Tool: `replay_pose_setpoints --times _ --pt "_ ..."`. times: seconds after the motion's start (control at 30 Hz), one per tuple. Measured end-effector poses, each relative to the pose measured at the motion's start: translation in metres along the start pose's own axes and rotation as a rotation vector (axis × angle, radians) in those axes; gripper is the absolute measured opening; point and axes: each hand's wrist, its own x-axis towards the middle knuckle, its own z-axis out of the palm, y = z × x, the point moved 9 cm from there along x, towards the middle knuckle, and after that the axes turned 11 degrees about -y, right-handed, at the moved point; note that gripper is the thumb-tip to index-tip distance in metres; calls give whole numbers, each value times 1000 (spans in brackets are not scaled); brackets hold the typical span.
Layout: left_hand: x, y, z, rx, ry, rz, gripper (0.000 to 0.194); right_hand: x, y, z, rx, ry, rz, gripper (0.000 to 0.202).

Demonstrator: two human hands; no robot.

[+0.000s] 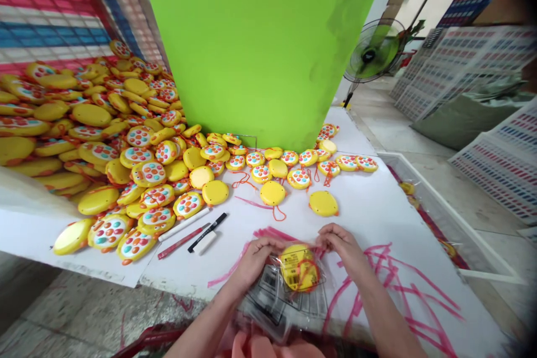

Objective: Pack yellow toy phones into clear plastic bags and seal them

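A yellow toy (297,268) with an orange cord lies inside a clear plastic bag (321,268) with black print, at the table's front edge. My left hand (257,258) pinches the bag's upper left edge. On the other side, my right hand (342,243) has its fingers closed on the upper right edge. Beneath the bagged toy are more clear printed bags (264,305), partly hidden by it and by my left arm. Just beyond my hands, two yellow toys (272,193) lie face down on the white tabletop (356,207).
A large heap of yellow toys (96,114) with coloured buttons spreads over the left. Several pens (207,232) lie left of my hands. A green pillar (260,50) rises behind the table. A white-rimmed crate (474,274) stands at right, and a fan (369,56) behind it.
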Motion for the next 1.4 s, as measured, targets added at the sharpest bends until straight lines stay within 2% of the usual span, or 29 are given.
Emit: replay_pose_setpoints --times 0.13,0.27,0.4,0.47,0.53,0.63,0.7,0.9,1.03,1.3,1.4 --pt "-1 2 5 75 -65 -2 28 1 -1 4 -80 -48 45 31" --pt "-2 10 7 117 -86 27 41 2 1 14 -231 -114 35 39" --pt "-1 9 7 103 -67 28 47 2 -1 21 -181 -145 49 48" --pt "1 3 8 92 -64 6 43 1 -7 23 -200 -156 33 49" --pt "3 -3 7 98 -62 -11 37 1 -13 27 -241 -186 4 42" --pt "5 -6 7 120 -58 -6 30 0 -12 34 -229 -270 3 28" --pt "5 -5 6 127 -48 2 27 -1 -10 39 -203 -331 4 27" --pt "3 1 5 120 0 11 23 -12 -14 54 -214 -502 -8 32" --pt "3 2 4 106 15 12 22 -20 -14 64 -129 -626 22 47" --pt "4 -1 4 90 6 25 24 -19 -16 52 -214 -590 -4 38" --pt "4 -3 3 66 9 18 23 -16 -11 42 -252 -531 3 32"
